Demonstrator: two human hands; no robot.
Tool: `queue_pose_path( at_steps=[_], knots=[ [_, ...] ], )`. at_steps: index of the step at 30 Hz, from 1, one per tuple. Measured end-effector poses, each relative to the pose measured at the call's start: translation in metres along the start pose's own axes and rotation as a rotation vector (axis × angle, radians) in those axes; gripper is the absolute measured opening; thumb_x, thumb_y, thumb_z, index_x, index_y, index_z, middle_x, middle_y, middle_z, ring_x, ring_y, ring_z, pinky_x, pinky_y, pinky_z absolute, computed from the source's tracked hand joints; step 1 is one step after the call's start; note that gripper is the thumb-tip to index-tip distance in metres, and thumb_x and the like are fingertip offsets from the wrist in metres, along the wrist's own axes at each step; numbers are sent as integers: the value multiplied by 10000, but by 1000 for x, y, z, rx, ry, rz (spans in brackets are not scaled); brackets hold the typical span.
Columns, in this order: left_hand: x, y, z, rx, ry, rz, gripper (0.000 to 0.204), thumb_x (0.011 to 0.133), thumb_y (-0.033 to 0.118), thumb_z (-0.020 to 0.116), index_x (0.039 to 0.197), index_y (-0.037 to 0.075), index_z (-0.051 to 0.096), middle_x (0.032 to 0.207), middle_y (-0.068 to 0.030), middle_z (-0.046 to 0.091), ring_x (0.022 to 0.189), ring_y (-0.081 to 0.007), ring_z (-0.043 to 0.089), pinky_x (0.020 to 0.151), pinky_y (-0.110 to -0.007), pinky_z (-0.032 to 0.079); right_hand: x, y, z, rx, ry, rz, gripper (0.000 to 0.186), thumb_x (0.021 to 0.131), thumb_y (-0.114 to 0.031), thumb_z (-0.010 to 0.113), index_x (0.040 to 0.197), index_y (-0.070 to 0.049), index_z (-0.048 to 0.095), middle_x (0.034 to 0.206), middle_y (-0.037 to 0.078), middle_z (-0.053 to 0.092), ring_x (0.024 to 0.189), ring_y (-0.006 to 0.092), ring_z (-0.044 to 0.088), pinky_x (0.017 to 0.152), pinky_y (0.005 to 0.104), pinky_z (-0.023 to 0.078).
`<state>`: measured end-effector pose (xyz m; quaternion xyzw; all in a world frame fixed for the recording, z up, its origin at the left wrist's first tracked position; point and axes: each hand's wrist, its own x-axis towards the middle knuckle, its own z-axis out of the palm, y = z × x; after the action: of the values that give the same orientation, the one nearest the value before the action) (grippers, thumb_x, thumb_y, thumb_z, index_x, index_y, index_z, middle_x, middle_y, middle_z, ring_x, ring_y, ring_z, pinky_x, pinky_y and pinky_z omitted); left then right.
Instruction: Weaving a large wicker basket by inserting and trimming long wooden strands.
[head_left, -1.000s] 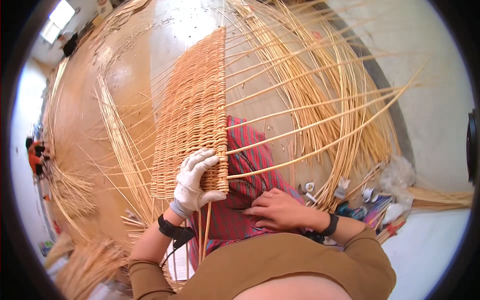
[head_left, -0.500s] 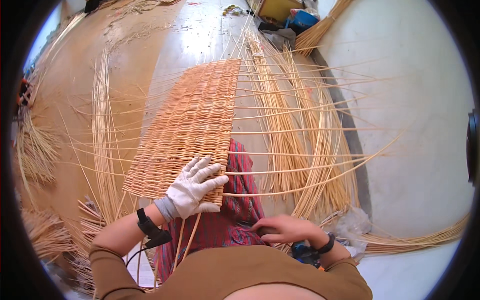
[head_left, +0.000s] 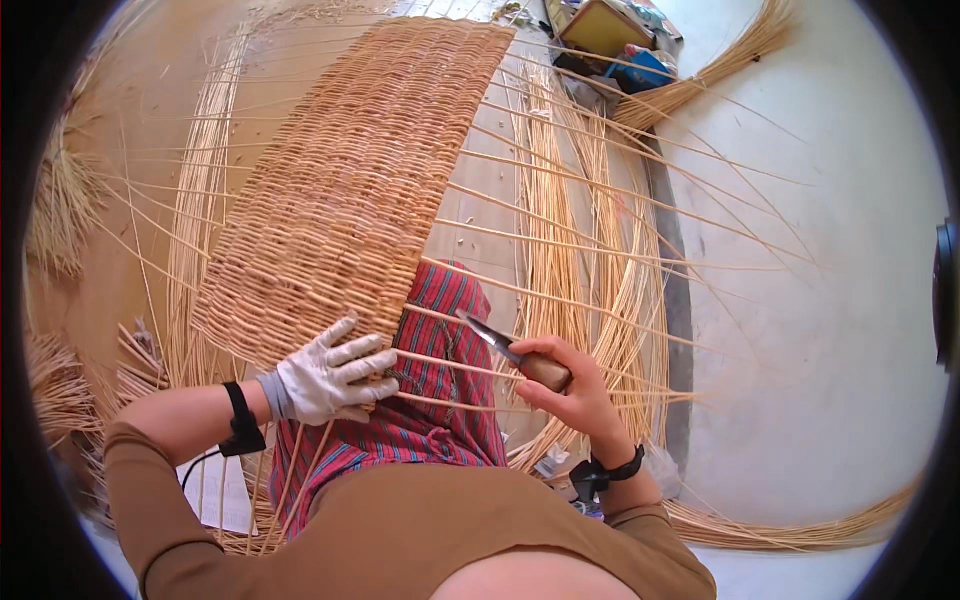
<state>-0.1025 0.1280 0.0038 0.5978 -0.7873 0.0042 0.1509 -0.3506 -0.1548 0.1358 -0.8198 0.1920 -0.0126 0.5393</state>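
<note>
A long woven wicker panel (head_left: pixel 350 180) slants across my lap and reaches away from me. Its bare stakes stick out on both long sides and from the near end. At the panel's near right corner, my left hand (head_left: pixel 330 378), in a white glove, grips the edge with its fingers lying over the weave. To the right of it, my bare right hand (head_left: pixel 582 400) is closed around the wooden handle of a small knife (head_left: pixel 545 371). The knife's blade points up and left, over the right-hand stakes; whether it touches one I cannot tell.
Bundles of peeled rods (head_left: pixel 550 220) lie on the floor along the right wall (head_left: pixel 800 330). Another bundle (head_left: pixel 205 190) lies to the left. A tied sheaf (head_left: pixel 720 75) leans near a blue container (head_left: pixel 640 70). A white paper (head_left: pixel 222 490) lies at lower left.
My right hand has risen from beside my lap, bringing the knife into plain view by the stakes. The panel and my left hand appear further left, and the view has shifted.
</note>
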Motion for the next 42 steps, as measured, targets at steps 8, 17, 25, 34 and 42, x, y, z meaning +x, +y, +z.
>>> queue_pose_path(
  at_steps=[8,17,25,34,42],
  knots=[
    [13,5,-3,-52,51,-44,686,752,605,777,1365,319,666,1522,-27,539,1452,-273,463,1249,-652,244,66,-15,22,-34,332,-208,357,912,-179,808,1224,-51,690,1068,88,720,989,164,690,877,302,536],
    [11,6,-6,-39,56,-34,618,833,579,742,1383,309,658,1549,-54,523,1484,-292,420,1251,-653,241,105,-36,1,-26,437,-224,263,936,-167,766,1174,-70,711,949,42,717,859,108,661,773,273,520],
    [8,4,-7,-80,93,-20,539,905,538,696,1388,302,660,1556,-59,524,1487,-296,421,1256,-643,226,161,-42,-20,-359,324,-77,268,910,-237,774,1105,-59,727,856,62,697,788,141,657,743,307,523],
    [7,4,-4,-46,88,-38,472,944,495,659,1379,312,664,1549,-43,534,1486,-279,427,1261,-623,236,250,-23,-67,-256,486,-270,331,895,-247,787,1156,-62,705,830,28,666,751,98,609,710,277,507],
    [5,7,-6,-56,89,-60,465,968,474,624,1403,312,652,1553,-24,534,1461,-261,463,1251,-611,260,307,-41,-84,12,316,-235,272,915,-163,775,1143,-30,708,832,-1,671,713,69,634,637,237,530]
  ],
)
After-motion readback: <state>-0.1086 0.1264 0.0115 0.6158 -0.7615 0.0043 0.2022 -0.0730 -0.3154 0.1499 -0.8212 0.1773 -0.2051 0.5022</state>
